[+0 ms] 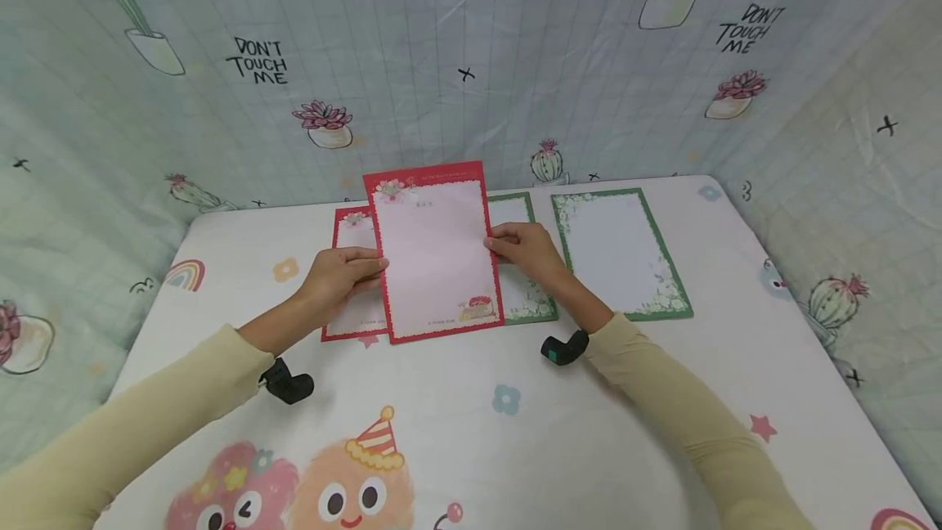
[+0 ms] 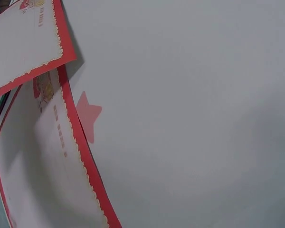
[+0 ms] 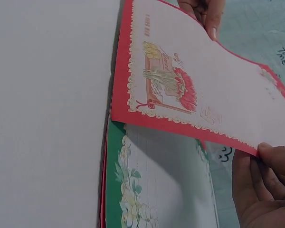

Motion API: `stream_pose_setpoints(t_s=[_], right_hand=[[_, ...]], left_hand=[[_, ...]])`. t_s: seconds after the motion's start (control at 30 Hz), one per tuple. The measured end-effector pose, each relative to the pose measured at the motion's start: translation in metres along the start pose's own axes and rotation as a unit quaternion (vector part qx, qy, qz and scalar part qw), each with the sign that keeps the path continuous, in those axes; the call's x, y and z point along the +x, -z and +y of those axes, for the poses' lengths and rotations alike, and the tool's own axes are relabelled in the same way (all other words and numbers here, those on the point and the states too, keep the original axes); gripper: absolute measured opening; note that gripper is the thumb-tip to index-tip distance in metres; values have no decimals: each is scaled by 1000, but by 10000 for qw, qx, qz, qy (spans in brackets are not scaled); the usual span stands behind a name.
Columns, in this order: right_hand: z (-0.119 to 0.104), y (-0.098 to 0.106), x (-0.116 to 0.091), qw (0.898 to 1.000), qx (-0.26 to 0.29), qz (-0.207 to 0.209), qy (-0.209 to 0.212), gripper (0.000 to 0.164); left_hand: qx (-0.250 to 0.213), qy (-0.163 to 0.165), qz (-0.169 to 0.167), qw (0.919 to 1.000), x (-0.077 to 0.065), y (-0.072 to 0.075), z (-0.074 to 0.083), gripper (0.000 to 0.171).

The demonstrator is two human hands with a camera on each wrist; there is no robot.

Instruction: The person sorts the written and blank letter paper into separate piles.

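A red-bordered sheet of decorated paper is held up from the table, flowers at its top left and a printed picture at its lower right. My left hand pinches its left edge. At the right edge, my right hand pinches it between thumb and fingers; the right wrist view shows this grip closely. Behind it lies another red-bordered sheet, partly covered. A green-bordered sheet is also partly hidden, with a thin red edge beneath it. Farther right lies a second green-bordered sheet.
A white tablecloth with printed cartoon figures, stars and flowers covers the table. A cactus-patterned cloth hangs behind and at both sides. Black wrist devices sit near both sleeves.
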State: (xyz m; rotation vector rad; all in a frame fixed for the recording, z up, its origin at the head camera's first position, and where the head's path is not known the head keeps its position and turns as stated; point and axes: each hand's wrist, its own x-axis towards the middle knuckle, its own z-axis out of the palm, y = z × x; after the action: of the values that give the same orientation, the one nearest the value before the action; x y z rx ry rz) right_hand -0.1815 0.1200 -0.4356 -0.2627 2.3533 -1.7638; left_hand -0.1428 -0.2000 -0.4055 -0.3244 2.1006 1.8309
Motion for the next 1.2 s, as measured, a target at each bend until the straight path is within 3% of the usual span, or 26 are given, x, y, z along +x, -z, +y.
stream_pose_setpoints(t_s=[0.3,0.57,1.2], right_hand=[[1,-16,6,9987,510,14,28,26],[-1,-27,11,9983,574,57,24,26],[-7,-53,23,9952,979,-27,19,26]], left_hand=[[69,-89,196,9997,-2,10,1,49],[566,-114,399,9975,-5,21,3,52],[500,-178,412,9977,-3,47,2,55]])
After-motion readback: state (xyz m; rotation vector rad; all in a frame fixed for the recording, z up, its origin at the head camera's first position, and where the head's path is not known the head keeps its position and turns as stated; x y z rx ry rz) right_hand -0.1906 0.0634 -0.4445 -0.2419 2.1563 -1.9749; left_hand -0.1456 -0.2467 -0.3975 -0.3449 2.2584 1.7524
